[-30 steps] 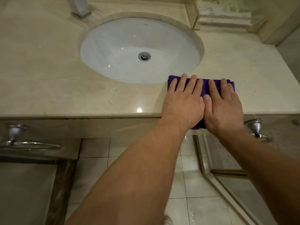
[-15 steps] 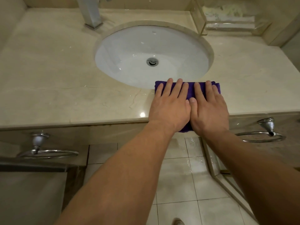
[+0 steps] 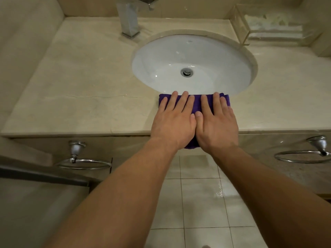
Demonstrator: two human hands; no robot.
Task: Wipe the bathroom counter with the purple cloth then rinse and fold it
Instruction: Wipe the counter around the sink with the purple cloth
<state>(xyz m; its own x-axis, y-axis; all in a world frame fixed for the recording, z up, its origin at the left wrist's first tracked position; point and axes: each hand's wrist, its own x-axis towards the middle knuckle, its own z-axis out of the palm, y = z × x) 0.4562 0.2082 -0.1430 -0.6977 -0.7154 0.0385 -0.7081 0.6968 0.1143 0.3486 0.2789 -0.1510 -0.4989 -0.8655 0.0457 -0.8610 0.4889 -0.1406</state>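
The left grip (image 3: 172, 120), a bare hand, lies flat with its fingers straight and slightly spread, palm down on the folded purple cloth (image 3: 197, 102). The right grip (image 3: 217, 124), also a bare hand, lies just beside it in the same way, fingers straight, the two thumbs touching. Neither grip curls round anything; both press on the cloth from above.

The cloth sits on the narrow front strip of the beige marble counter (image 3: 80, 86), right of the middle. Its far edge reaches the front rim of the oval white sink basin (image 3: 170, 56), and its near end hangs a little over the counter's front edge, showing between the two wrists.

A round metal drain (image 3: 186, 72) sits at the bottom of the basin. A square chrome faucet (image 3: 129, 20) stands at the counter's back edge, left of the basin. A clear plastic tray (image 3: 272, 25) sits in the back right corner. Below the front edge, a chrome towel ring (image 3: 84, 162) hangs at the left and a second chrome ring (image 3: 302, 155) at the right, above a pale tiled floor (image 3: 197, 203).
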